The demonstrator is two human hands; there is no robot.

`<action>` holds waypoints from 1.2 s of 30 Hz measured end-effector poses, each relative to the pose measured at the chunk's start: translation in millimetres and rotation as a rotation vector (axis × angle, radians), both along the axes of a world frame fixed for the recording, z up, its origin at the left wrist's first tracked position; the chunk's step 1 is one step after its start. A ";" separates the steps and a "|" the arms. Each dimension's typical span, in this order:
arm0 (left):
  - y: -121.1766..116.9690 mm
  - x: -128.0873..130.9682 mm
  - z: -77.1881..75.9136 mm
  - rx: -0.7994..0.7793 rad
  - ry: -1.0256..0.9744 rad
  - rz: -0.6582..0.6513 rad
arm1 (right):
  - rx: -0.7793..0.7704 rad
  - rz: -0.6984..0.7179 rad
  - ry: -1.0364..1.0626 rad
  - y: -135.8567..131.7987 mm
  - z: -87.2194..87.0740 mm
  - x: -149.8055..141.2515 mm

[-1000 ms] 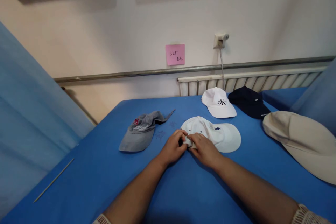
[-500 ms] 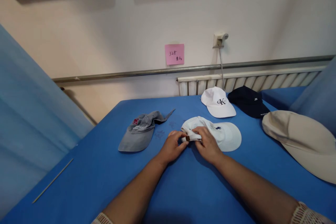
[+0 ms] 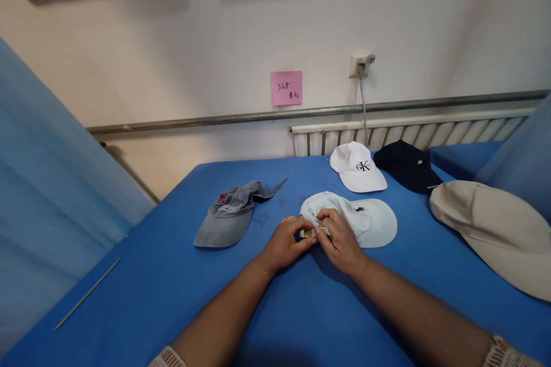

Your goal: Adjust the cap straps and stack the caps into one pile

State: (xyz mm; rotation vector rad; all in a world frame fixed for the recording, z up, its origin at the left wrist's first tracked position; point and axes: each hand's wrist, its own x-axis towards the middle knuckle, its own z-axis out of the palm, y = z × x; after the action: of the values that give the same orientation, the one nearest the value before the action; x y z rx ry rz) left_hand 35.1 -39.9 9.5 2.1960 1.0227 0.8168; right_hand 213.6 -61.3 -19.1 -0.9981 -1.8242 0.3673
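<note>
Cap (image 3: 333, 205) in two hands (image 3: 284, 243) (image 3: 342, 246), four other caps (image 3: 226, 218) (image 3: 357, 169) (image 3: 404, 166) (image 3: 495, 223)

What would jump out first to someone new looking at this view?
Likely the left hand and right hand, fingers pinching the rear of the pale cap near the middle of the blue surface. Next, perhaps the bright pink note on the wall above, and the big beige cap at the right edge.
</note>
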 end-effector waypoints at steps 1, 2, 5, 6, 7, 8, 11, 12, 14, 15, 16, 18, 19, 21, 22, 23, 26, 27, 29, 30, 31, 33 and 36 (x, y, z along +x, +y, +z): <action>0.5 0.7 -0.7 0.019 0.024 -0.004 | 0.001 0.015 0.016 -0.9 0.4 -0.5; 0.9 1.5 -1.5 0.040 0.048 -0.006 | -0.005 0.027 0.034 -1.7 0.8 -0.9; 0.9 4.1 -3.3 0.111 0.113 -0.005 | -0.037 0.054 0.088 -4.4 2.4 -1.9; 0.4 4.9 -3.7 0.133 0.131 -0.005 | -0.048 0.063 0.102 -5.6 3.0 -2.3; -0.2 5.7 -4.1 0.153 0.146 -0.001 | -0.058 0.073 0.115 -6.9 3.6 -2.9; -0.9 6.3 -4.5 0.169 0.159 0.004 | -0.067 0.084 0.126 -8.5 4.3 -3.7; -3.3 8.0 -6.7 0.184 0.188 -0.006 | -0.096 0.132 0.148 -14.1 6.6 -7.3; -3.8 8.2 -7.6 0.180 0.188 -0.017 | -0.101 0.151 0.152 -15.7 7.2 -8.5; -4.0 7.6 -9.3 0.157 0.162 -0.036 | -0.101 0.172 0.170 -17.2 7.9 -9.8; -3.7 6.6 -9.7 0.138 0.135 -0.038 | -0.094 0.169 0.189 -16.8 7.9 -9.5; -3.1 5.0 -9.9 0.112 0.099 -0.038 | -0.084 0.157 0.211 -15.7 7.6 -8.6; -1.4 0.6 -9.2 0.042 0.017 -0.041 | -0.057 0.126 0.234 -11.8 6.4 -5.6; -0.6 -1.9 -8.6 0.004 -0.022 -0.042 | -0.044 0.118 0.214 -9.6 5.7 -3.9; 0.2 -6.2 -7.5 -0.056 -0.068 -0.046 | -0.027 0.109 0.123 -5.9 4.3 -1.5; 0.2 -7.7 -7.2 -0.068 -0.072 -0.043 | -0.018 0.098 0.072 -4.7 3.6 -1.0; -0.1 -8.7 -7.1 -0.062 -0.063 -0.031 | -0.007 0.083 0.026 -4.0 3.1 -1.1; -0.3 -9.8 -7.8 0.034 0.015 0.022 | 0.031 0.046 -0.061 -3.9 2.3 -3.1; 0.4 -10.1 -8.1 0.079 0.049 0.034 | 0.036 0.050 -0.081 -4.1 2.4 -4.0; 3.4 -11.8 -8.7 0.147 0.112 0.034 | 0.037 0.073 -0.112 -4.5 3.0 -5.4; 5.6 -13.2 -9.2 0.166 0.133 0.035 | 0.038 0.082 -0.118 -4.5 3.3 -5.9; 8.0 -14.8 -9.8 0.172 0.142 0.046 | 0.042 0.088 -0.121 -4.4 3.5 -6.3; 12.9 -18.3 -12.3 0.148 0.112 0.081 | 0.057 0.091 -0.122 -4.3 4.0 -6.5; 20.6 -21.7 -19.3 -0.005 -0.050 0.108 | 0.078 0.095 -0.126 -5.9 4.7 -6.6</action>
State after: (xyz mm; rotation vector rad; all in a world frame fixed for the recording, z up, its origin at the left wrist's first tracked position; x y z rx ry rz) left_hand 13.5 -19.3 -9.9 2.1207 1.1252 0.9114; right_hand 207.0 -67.2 -14.4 -0.9001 -1.9897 0.2934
